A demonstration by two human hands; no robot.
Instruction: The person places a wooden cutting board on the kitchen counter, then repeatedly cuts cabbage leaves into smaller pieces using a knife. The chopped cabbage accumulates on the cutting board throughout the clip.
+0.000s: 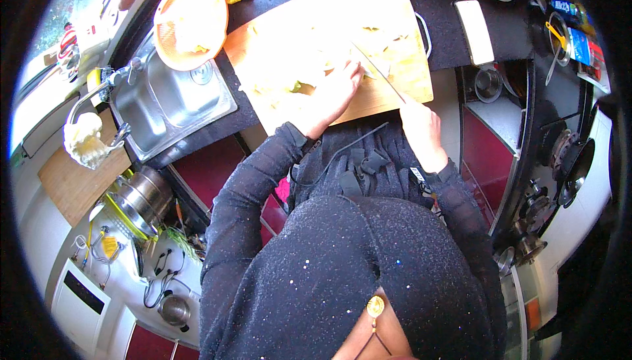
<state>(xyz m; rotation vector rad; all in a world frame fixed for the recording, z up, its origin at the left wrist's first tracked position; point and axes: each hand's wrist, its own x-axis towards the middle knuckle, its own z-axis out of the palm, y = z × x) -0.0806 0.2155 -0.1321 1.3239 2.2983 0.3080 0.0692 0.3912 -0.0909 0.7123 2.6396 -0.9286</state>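
Observation:
My right hand (pixel 423 131) is closed around the handle of a kitchen knife (pixel 384 78). Its blade slants up and left across a wooden cutting board (pixel 378 104). Left of the blade, my left hand (pixel 334 95) presses its bent fingertips down close to the knife; what they hold is washed out by glare. Small pale pieces lie beside the fingertips. A green-and-yellow vegetable scrap (pixel 299 87) rests left of my left hand. More pale cut pieces are spread over the far part of the board, too bright to tell their kind.
An orange colander (pixel 191 24) stands at the board's left, beside a steel sink (pixel 174 93) with a faucet. A white phone (pixel 474 32) lies on the dark counter to the right. Bowls and packets crowd the far right. A black cord (pixel 355 139) hangs before my waist.

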